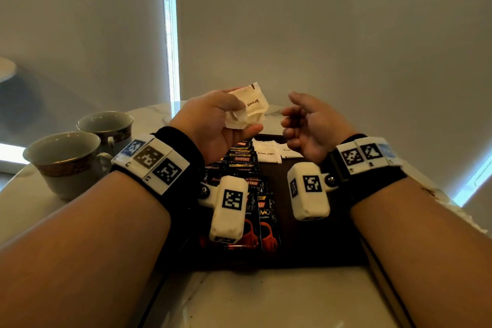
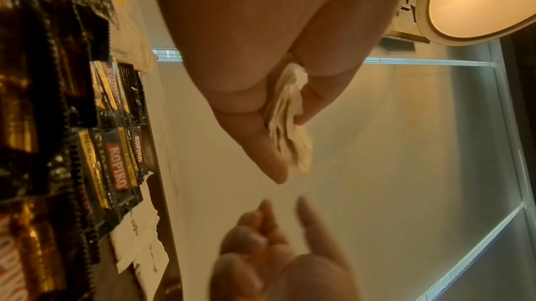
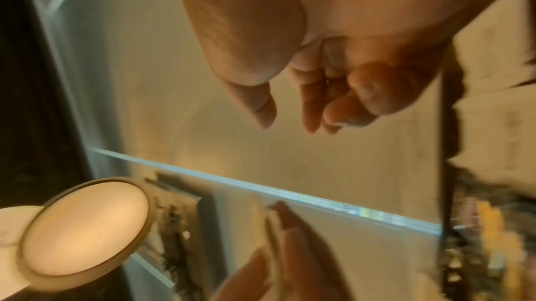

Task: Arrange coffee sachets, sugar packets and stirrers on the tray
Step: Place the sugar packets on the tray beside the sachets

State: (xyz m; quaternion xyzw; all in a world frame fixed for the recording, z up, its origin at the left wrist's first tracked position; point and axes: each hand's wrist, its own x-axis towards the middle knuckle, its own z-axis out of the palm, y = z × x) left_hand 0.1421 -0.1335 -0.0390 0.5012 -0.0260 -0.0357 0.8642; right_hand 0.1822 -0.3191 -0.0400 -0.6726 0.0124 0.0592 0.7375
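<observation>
- While the left hand [image 1: 213, 125] pinches a bunch of sugar packets [image 1: 249, 108] above the tray [image 1: 314, 242], the right hand [image 1: 306, 125] hangs beside it, fingers loosely curled, holding nothing.
- Only the head view shows two cups [image 1: 80, 152] on the tabletop [image 1: 266, 301].
- Left wrist view shows the coffee sachets [image 2: 116, 168] close; right wrist view blurs them.

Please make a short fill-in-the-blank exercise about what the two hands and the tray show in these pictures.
1. The left hand holds a bunch of brown ____ packets.
2. The right hand holds ____.
3. The black sachets on the tray read ____.
4. ____ cups stand left of the tray.

Missing words: sugar; nothing; Kopiko; Two
</observation>
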